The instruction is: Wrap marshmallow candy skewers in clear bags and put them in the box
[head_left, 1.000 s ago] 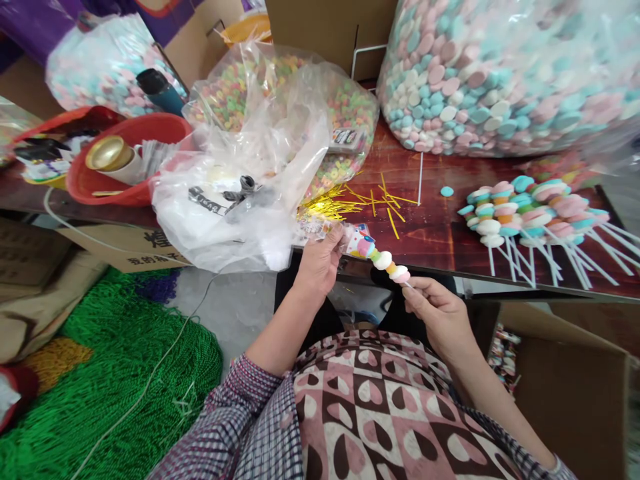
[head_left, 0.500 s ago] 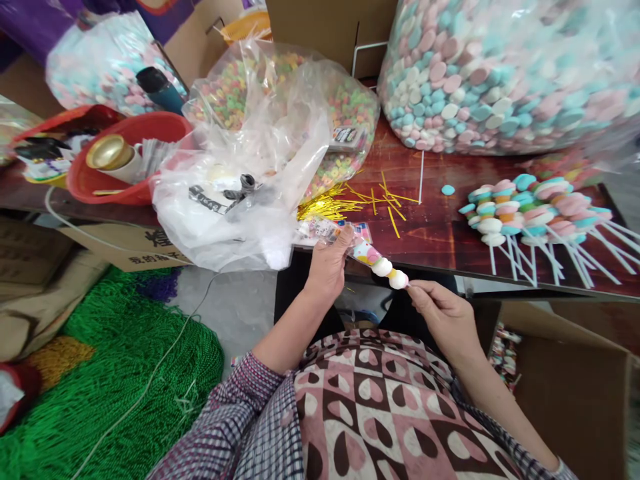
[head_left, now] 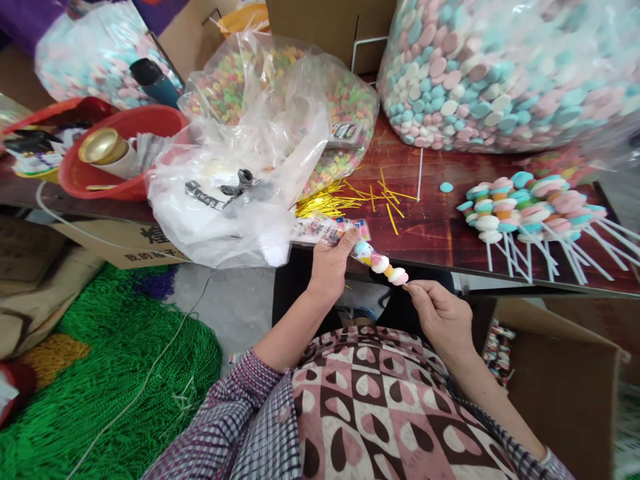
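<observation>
My left hand (head_left: 331, 267) pinches a small printed plastic wrapper (head_left: 330, 230) at the table's front edge. My right hand (head_left: 440, 317) grips the stick end of a candy skewer (head_left: 386, 266) of pastel discs, whose tip sits inside the wrapper's mouth. Both hands hover just in front of the dark wooden table (head_left: 440, 227), over my lap. To the right on the table lies a pile of finished candy skewers (head_left: 530, 207) with white sticks pointing toward me.
A huge bag of pastel candy discs (head_left: 500, 73) fills the back right. A bag of small coloured rings (head_left: 285, 100) and a crumpled clear bag (head_left: 225, 207) sit at centre-left, gold twist ties (head_left: 350, 200) beside them, a red basin (head_left: 120, 153) at left. A cardboard box (head_left: 560, 387) stands by my right knee.
The wrapper has slid further over the skewer's top candies, and both hands have shifted slightly; the view has tilted a little.
</observation>
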Available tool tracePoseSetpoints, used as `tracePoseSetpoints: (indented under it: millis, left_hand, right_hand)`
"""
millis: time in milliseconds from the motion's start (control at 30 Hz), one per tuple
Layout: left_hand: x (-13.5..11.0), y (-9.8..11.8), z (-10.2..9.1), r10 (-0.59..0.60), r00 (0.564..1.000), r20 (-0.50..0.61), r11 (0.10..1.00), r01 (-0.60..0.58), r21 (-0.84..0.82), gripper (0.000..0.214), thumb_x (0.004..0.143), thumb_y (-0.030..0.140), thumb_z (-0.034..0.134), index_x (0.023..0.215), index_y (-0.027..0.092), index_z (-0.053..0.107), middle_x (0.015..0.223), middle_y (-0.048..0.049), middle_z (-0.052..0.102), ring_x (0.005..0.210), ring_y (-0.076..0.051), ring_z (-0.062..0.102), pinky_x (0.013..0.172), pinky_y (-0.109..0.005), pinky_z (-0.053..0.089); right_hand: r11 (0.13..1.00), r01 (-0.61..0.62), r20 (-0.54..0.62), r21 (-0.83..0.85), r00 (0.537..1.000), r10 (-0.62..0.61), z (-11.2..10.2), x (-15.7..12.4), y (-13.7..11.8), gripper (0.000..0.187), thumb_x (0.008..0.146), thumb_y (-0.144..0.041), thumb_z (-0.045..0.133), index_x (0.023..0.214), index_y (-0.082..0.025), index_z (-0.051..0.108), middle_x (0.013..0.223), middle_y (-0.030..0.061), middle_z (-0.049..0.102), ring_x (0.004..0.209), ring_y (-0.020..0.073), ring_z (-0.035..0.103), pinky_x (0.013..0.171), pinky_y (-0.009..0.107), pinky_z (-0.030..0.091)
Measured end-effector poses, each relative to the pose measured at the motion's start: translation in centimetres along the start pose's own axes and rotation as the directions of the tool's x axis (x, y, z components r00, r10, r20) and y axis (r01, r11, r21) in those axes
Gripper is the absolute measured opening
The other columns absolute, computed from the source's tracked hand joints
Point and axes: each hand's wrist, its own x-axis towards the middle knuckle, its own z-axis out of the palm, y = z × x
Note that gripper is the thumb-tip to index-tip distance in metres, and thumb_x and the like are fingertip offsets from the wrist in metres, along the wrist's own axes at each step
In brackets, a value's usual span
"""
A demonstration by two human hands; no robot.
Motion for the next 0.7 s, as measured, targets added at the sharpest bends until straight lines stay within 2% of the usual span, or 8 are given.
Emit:
tracePoseSetpoints:
  millis: [100,233,333,467,567,700]
  left_hand:
    - [-0.1,-0.2,-0.1,0.006,1.0,-0.006,1.0,-0.006,0.021,0.031,0.062,0.038,0.086,0.068,0.016,0.064,0.066,0.0051,0.061,0.062,-0.008,0.055,0.068,-0.023,0.046]
    - [-0.2,-0.5,0.1,0.053,0.999,0.005,0.997,-0.053,0.055,0.03,0.063,0.039,0.085,0.068,0.017,0.064,0.068,0.005,0.062,0.064,-0.008,0.055,0.069,-0.023,0.044]
    - [-0.1,-0.5,0.1,0.052,0.998,0.022,0.996,-0.053,0.069,0.029,0.065,0.04,0.083,0.069,0.018,0.064,0.07,0.0042,0.063,0.066,-0.009,0.056,0.07,-0.024,0.044]
    - [-0.2,0.3,0.0,0.022,0.998,0.06,0.997,-0.027,0.076,0.026,0.072,0.042,0.078,0.075,0.019,0.066,0.073,0.0036,0.064,0.068,-0.009,0.057,0.072,-0.024,0.045]
    - [-0.1,1.2,-0.2,0.001,0.997,0.071,1.0,-0.004,0.03,0.024,0.076,0.043,0.074,0.078,0.019,0.068,0.08,0.0025,0.067,0.077,-0.011,0.061,0.077,-0.025,0.046]
    - [0.1,2.3,-0.4,-0.036,0.995,0.092,0.999,0.035,0.005,0.021,0.071,0.035,0.079,0.079,0.018,0.07,0.08,0.0021,0.068,0.075,-0.011,0.063,0.075,-0.025,0.049]
  right_hand:
    - [0.999,-0.035,0.03,0.014,0.999,0.035,0.0,0.1,-0.2,0.027,0.088,-0.041,0.058,0.076,-0.019,0.069,0.056,-0.0012,0.058,0.052,0.0122,0.051,0.054,0.025,0.039]
    - [0.94,-0.252,0.127,0.232,0.966,0.227,0.4,-0.2,-0.9,0.036,0.088,-0.049,0.057,0.069,-0.019,0.063,0.056,-0.002,0.053,0.05,0.0105,0.044,0.048,0.024,0.034]
    - [0.877,-0.346,0.22,0.333,0.933,0.284,0.7,-0.3,-1.3,0.034,0.086,-0.05,0.06,0.073,-0.019,0.065,0.056,-0.0032,0.051,0.048,0.0089,0.038,0.046,0.023,0.029]
    - [0.867,-0.345,0.24,0.359,0.932,0.271,0.8,-0.2,-1.1,0.026,0.082,-0.045,0.067,0.087,-0.02,0.07,0.061,-0.0029,0.055,0.055,0.0101,0.043,0.051,0.024,0.032]
    - [0.875,-0.323,0.213,0.36,0.942,0.26,0.8,-0.1,-0.6,0.024,0.08,-0.042,0.069,0.088,-0.02,0.073,0.068,-0.0013,0.059,0.061,0.0118,0.048,0.057,0.025,0.037]
    - [0.878,-0.313,0.176,0.363,0.948,0.265,0.7,0.1,-0.2,0.025,0.078,-0.043,0.07,0.091,-0.021,0.075,0.068,-0.0012,0.06,0.061,0.0122,0.047,0.056,0.026,0.039]
